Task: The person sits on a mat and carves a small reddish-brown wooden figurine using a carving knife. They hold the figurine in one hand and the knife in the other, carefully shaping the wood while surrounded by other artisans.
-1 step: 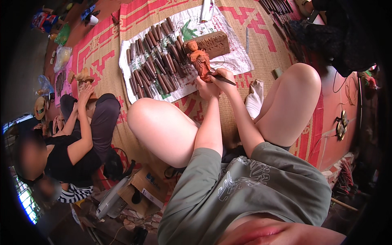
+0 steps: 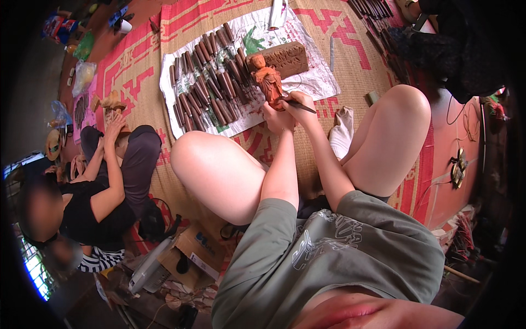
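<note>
A reddish-brown carved wooden figurine (image 2: 268, 80) stands upright between my knees, its lower end gripped by my left hand (image 2: 278, 119). My right hand (image 2: 301, 106) is closed around a dark-handled carving tool (image 2: 303, 106), its handle pointing out to the right. The tool's tip meets the figurine's base area, but my fingers hide the exact contact. Just behind the figurine lies a brown block with carved marks (image 2: 287, 59). To its left, several wooden-handled carving tools (image 2: 205, 90) are laid in rows on a white printed sheet (image 2: 320, 82).
A red-patterned straw mat (image 2: 148, 71) spreads under everything. At left another person (image 2: 98, 186) sits handling a wooden carving (image 2: 112, 103). More tools (image 2: 378, 22) lie at the upper right, near a dark-clothed person (image 2: 455, 49). A cardboard box (image 2: 194, 255) stands at lower left.
</note>
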`<state>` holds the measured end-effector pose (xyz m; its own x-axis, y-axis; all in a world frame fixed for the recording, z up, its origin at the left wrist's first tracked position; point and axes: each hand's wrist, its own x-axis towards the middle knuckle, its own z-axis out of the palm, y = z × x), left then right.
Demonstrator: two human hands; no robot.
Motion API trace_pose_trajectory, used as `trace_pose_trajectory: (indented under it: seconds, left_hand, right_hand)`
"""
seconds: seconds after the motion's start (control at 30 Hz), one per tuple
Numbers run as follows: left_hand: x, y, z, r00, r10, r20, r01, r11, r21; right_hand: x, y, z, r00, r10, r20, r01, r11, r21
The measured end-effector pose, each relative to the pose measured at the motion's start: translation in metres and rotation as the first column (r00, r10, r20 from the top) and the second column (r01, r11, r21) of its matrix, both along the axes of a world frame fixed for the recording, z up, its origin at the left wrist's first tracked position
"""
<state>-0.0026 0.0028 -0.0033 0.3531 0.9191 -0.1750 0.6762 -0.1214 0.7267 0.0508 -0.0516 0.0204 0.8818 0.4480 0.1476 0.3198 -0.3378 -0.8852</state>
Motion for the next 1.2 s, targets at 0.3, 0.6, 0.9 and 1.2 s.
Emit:
trace_pose_trajectory:
  seconds: [0.3,0.6,0.9,1.2]
  left_hand:
    - [0.002,0.001,0.012,1.0,0.004,-0.028,-0.005,0.999,-0.035]
    - [0.001,0.001,-0.002,0.999,-0.005,-0.043,0.004,1.0,-0.004]
    - [-0.001,0.003,0.016,0.999,-0.016,-0.047,0.012,0.996,-0.093]
    - [0.0,0.003,0.0,1.0,0.019,-0.021,-0.02,0.999,-0.029]
  right_hand:
    - [0.004,-0.002,0.008,0.998,0.044,0.049,-0.042,0.999,-0.031]
    - [0.009,-0.012,-0.004,0.966,0.239,0.1,-0.222,0.963,-0.154]
    - [0.005,-0.003,0.007,0.981,0.182,0.073,-0.174,0.979,-0.11]
    - [0.002,-0.009,0.0,0.987,0.154,0.044,-0.148,0.982,-0.118]
